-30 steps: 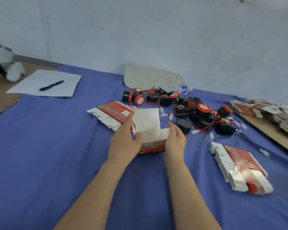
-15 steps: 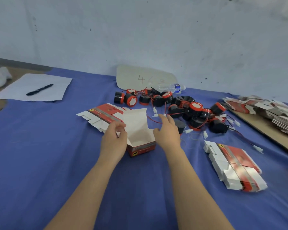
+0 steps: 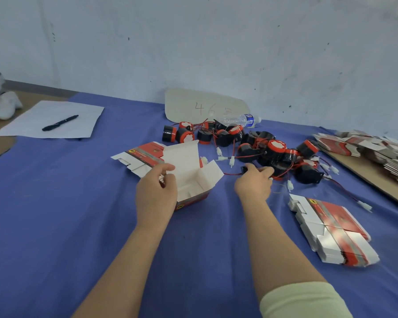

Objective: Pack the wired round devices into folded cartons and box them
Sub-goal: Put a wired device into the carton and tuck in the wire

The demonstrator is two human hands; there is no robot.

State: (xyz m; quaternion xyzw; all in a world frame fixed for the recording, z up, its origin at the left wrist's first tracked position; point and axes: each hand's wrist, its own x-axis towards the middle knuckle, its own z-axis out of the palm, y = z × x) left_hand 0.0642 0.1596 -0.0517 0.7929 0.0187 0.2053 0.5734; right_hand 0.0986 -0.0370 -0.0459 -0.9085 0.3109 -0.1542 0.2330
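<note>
Head view: an erected carton (image 3: 193, 177) of thin white card, red-printed on its outside, is seen standing open-topped on the blue cloth of the desk (image 3: 55, 214), its lid and side flaps splayed. It is steadied by the left hand (image 3: 156, 191), whose fingers are curled against the near left wall with the thumb over the rim. The right hand (image 3: 254, 182) is stretched toward the heap of round devices (image 3: 262, 152) near the far edge; its fingers are half closed about a black part and red wire at the heap's near side, though whether a firm hold is made cannot be told. The devices are short black cylinders with red caps, trailing thin red and black wires tipped with white plugs.

Compared with half a second earlier, the right hand is found away from the carton and at the heap, while the left hand is kept on the carton.

Flat cartons (image 3: 145, 154) are laid behind the open one, and a flat stack (image 3: 331, 232) lies toward the right edge. A paper sheet (image 3: 53, 120) bearing a pen (image 3: 60, 122) is placed at the far left corner. A clear bottle (image 3: 239, 120) lies behind the heap. Bare cloth is left along the near edge and the left side.
</note>
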